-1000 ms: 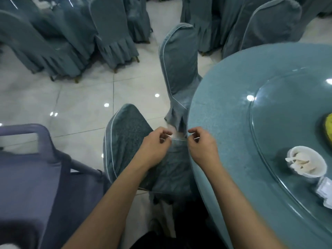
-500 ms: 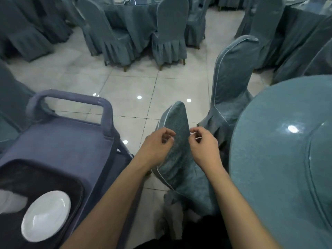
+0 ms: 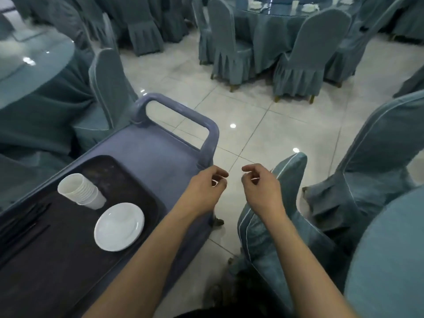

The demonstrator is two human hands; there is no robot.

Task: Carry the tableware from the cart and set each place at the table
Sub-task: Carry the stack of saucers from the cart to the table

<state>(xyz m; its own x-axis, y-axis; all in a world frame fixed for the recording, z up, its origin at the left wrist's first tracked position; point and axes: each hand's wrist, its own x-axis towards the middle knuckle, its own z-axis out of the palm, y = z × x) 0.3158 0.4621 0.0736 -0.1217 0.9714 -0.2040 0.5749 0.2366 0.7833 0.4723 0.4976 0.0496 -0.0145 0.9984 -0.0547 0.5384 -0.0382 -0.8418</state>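
At the far left a left worktop under a teal cloth is cut off by the frame edge, with a covered chair drawn up to it. Below it stands the blue-grey cart, its near end running out of the picture. A dark tray fills the cart's top. Along the tray's left side lie thin dark sticks, too dim against the tray to name with any certainty. A stack of white cups lies tipped over on the tray, mouth toward the upper left. Just beside its base sits a white plate; whether the two touch cannot be told. The cart handle arches over the far end.

The left hand hangs above the cart's right corner and the right hand above the back of the nearest chair, a gap of floor between them. On both, the fingers are curled in toward the thumb. I cannot tell whether they pinch anything.

At the top, the far worktop carries small white tableware, too small to identify. A second chair stands further right. The near worktop shows only as a curved edge in the lower right corner.
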